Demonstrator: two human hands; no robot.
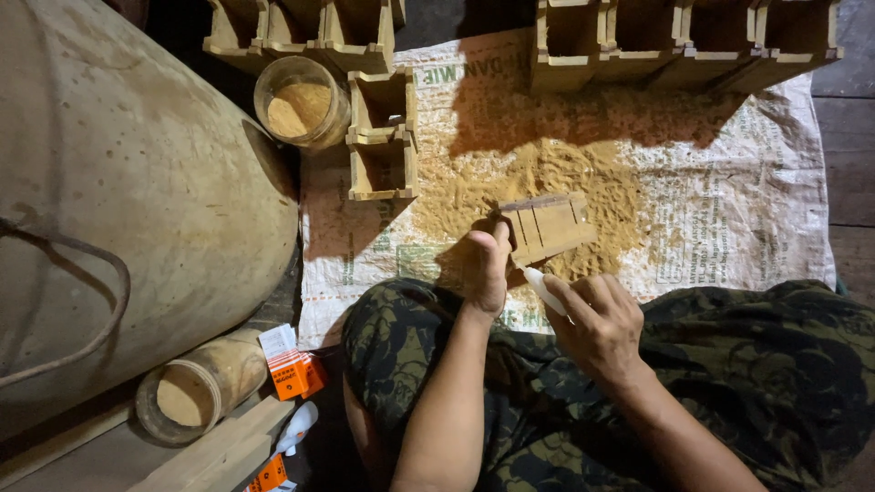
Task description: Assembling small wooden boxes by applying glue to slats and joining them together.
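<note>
Left hand (pixel 485 266) pinches the small wooden frame (pixel 547 226) by its corner — light, stiff, splintery; right hand (pixel 597 323) grips a white tube (pixel 544 290).

A dark plank floor (pixel 852 164) carried everything. A white woven sack (pixel 729 210) lay flat on it, spread beyond the grip and out to its right. Sawdust (pixel 474 182) lay in a loose heap on the sack, directly under and beyond the grip. Two rows of wooden boxes (pixel 684 46) stood along the sack's far edge. A jar (pixel 301 100) of sawdust stood far left of the grip, a second jar (pixel 196 392) lay on its side near left, with orange packets (pixel 296 374) just beside it.
</note>
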